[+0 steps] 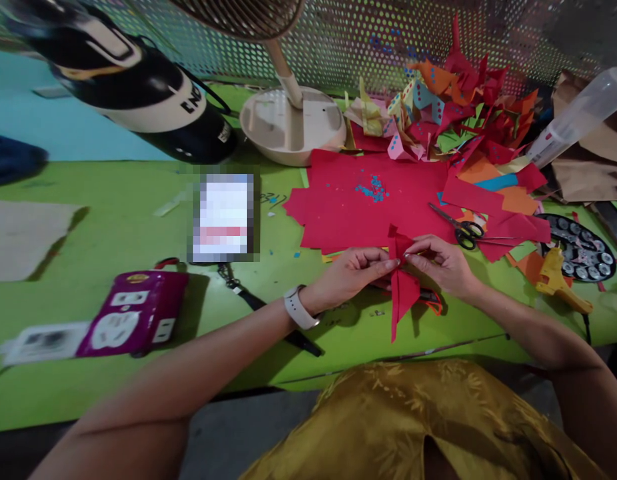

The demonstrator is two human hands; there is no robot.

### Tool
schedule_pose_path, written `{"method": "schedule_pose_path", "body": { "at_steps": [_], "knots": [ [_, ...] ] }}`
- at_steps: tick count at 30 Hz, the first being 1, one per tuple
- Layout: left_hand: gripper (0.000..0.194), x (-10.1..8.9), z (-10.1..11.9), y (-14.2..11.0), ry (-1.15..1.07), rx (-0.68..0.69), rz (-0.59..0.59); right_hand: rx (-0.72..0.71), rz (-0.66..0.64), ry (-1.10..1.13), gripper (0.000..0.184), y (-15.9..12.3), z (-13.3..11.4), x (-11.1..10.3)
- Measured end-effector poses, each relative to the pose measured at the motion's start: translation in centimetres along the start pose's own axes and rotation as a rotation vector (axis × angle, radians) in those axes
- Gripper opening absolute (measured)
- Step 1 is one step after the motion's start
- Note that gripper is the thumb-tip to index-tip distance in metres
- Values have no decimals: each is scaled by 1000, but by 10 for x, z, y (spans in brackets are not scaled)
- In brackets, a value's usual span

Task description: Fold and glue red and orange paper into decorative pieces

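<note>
Between my two hands, above the table's front part, is a folded red paper figure (404,293) with a long pointed end hanging down. My left hand (366,268), a pale watch on its wrist, pinches the figure's left side between thumb and fingers. From the right, the thumb and fingertips of my right hand (441,263) are closed at the figure's upper edge; any small piece in them is too small to make out. Behind lies red paper (338,207) with a scatter of small blue dots (373,189). An orange-edged tool (432,301) lies partly hidden behind the figure.
Black scissors (466,233) and paper scraps lie right of the red sheets, with a yellow glue gun (556,277) and a round black tray (583,247) beyond. Many folded paper figures (433,107) are heaped behind. A fan base (293,127), bottle (153,93), phone (223,217) and purple box (133,310) stand leftward.
</note>
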State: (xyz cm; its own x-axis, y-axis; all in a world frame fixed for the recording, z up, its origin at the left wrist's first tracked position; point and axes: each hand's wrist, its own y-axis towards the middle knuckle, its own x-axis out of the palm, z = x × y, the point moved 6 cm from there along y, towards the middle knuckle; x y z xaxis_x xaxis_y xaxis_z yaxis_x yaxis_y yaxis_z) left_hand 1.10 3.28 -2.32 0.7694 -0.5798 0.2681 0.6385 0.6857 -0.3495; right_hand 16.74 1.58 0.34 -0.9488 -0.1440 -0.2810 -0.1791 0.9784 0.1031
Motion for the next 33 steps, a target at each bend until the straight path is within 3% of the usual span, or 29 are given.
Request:
{"method": "schedule_pose_path", "body": {
  "at_steps": [6,11,16,23,33],
  "knots": [
    [38,0,-1,1,-25,47,33,83,11,139,21,-1,10,2],
    [38,1,3,0,-2,75,51,97,97,235,32,-2,11,1],
    [36,2,10,-2,70,120,74,86,36,201,42,-3,7,5],
    [41,0,8,0,164,172,125,67,33,175,41,-4,6,6],
    [41,-4,6,-1,185,134,144,137,2,277,36,-1,9,6]
  ]
}}
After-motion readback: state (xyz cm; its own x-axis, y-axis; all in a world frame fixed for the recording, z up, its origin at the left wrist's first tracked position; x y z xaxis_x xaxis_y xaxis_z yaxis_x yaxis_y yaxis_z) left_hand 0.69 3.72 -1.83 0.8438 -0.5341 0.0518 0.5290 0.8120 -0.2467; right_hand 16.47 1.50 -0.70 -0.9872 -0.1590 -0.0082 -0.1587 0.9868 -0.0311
